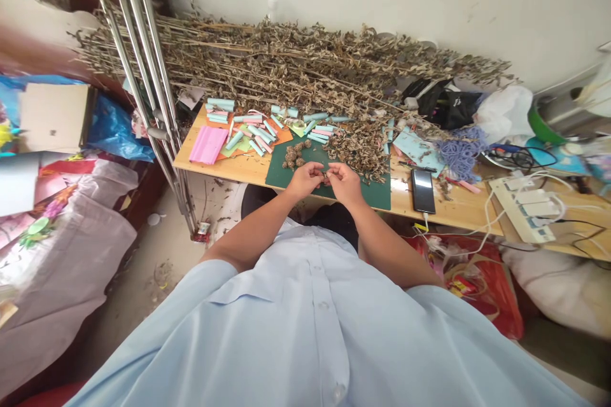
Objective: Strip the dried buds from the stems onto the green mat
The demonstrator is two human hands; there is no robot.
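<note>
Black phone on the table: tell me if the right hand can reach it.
Probably yes: the right hand sits over the green cutting mat, and the black phone lies just beyond the mat's edge on the wooden table, with nothing visible between them.

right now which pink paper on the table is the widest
The pink paper stack at the front left of the wooden table: a broad flat sheaf, unlike the narrow pink strips among the teal paper rolls.

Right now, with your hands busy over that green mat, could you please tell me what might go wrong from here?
Your left hand and right hand are close to the loose dried leaves on the green mat, so they could brush leaves off. The phone lies near the front edge of the wooden table and might get knocked down.
</note>
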